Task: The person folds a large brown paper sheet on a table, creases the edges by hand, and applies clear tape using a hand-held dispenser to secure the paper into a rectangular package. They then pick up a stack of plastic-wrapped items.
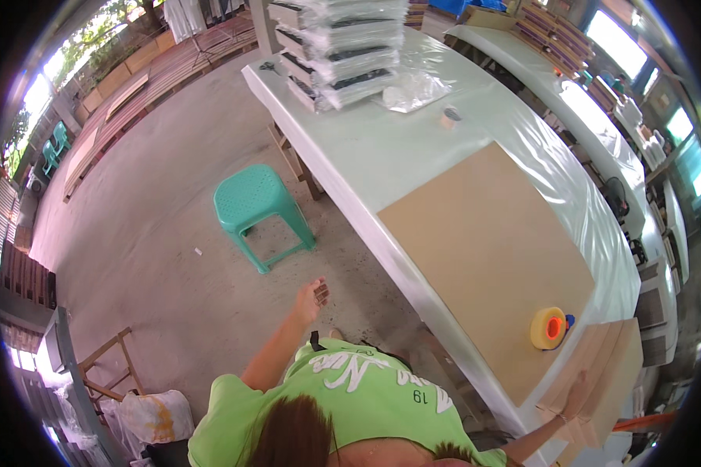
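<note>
My left hand hangs in the air over the concrete floor, close to the green plastic stool. Its fingers are loosely bent and apart, with nothing in them. At the near right corner of the table, my right hand lies with fingers stretched out against a stack of flat brown cardboard pieces. Beside that stack, a yellow tape roll with an orange core and a blue part sits on a large flat cardboard sheet.
The long table has a pale plastic cover. Plastic-wrapped packs are piled at its far end, near crumpled clear plastic and a small roll. A wooden frame and a white sack stand at lower left.
</note>
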Demonstrator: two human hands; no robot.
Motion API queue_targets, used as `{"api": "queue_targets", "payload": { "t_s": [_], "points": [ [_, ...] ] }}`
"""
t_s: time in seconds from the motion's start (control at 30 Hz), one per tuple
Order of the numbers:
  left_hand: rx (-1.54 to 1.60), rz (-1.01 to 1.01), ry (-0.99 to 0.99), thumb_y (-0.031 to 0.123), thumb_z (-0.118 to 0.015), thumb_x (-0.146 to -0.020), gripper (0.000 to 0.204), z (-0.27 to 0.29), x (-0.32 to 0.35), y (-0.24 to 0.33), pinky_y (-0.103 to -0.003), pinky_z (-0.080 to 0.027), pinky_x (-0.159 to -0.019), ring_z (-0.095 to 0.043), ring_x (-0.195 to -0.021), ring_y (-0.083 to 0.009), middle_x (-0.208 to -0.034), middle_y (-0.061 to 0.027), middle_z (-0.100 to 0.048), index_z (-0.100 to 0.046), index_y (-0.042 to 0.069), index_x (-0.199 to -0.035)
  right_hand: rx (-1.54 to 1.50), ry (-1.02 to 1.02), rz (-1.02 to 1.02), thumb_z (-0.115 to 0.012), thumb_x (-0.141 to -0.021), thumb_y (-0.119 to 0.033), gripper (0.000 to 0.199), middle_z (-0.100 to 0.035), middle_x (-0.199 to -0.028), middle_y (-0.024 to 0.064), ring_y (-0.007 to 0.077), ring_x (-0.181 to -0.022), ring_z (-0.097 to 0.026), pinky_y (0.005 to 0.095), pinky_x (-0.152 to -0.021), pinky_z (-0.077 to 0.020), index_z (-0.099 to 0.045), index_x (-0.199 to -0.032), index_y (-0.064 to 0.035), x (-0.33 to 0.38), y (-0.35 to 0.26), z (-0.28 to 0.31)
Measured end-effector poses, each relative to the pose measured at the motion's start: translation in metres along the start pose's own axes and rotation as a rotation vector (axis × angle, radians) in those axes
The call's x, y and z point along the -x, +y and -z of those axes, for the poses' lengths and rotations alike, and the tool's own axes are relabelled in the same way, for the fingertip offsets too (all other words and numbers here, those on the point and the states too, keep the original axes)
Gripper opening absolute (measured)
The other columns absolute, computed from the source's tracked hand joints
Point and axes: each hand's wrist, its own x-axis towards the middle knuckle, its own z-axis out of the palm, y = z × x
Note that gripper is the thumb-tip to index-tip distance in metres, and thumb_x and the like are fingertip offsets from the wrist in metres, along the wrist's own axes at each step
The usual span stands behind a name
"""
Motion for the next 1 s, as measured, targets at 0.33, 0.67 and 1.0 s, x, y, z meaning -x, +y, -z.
{"api": "queue_targets", "payload": {
  "t_s": [0.33, 0.67, 1.0],
  "points": [
    [0.076, 0.039, -0.071, 0.031, -0.058, -0.094, 0.031, 0.015, -0.03, 0.04, -0.037, -0.045, -0.086, -0.058, -0.101, -0.0194, -0.11, -0.0027, -0.06, -0.061, 0.015, -0.12, -0.218, -0.644, 0.003, -0.061, -0.095, -0.028, 0.046, -0.06, -0.129, 0.0172, 0.0259, -0.114, -0.06, 0.0358, -0.092, -0.05, -0.055, -0.133, -0.005, -0.019, -0.359, -0.104],
    [0.198, -0.083, -0.025, 0.036, -0.058, -0.092, 0.035, 0.051, -0.116, 0.111, -0.036, -0.044, -0.086, -0.058, -0.1, -0.018, -0.109, -0.0006, -0.061, -0.061, 0.019, -0.121, -0.145, -0.577, 0.317, -0.062, -0.092, -0.034, 0.049, -0.058, -0.13, 0.0187, 0.0288, -0.117, -0.059, 0.0396, -0.095, -0.0482, -0.055, -0.135, -0.0108, -0.17, -0.503, -0.201],
    [0.173, -0.269, 0.195, 0.035, -0.058, -0.093, 0.032, 0.045, -0.154, 0.242, -0.036, -0.044, -0.085, -0.059, -0.098, -0.0172, -0.107, -0.001, -0.062, -0.063, 0.019, -0.12, -1.08, -0.88, 0.676, -0.061, -0.095, -0.029, 0.047, -0.06, -0.128, 0.0102, 0.0207, -0.116, -0.058, 0.0336, -0.098, -0.0458, -0.054, -0.134, -0.0028, -0.25, -0.826, -0.239]
  ]
}}
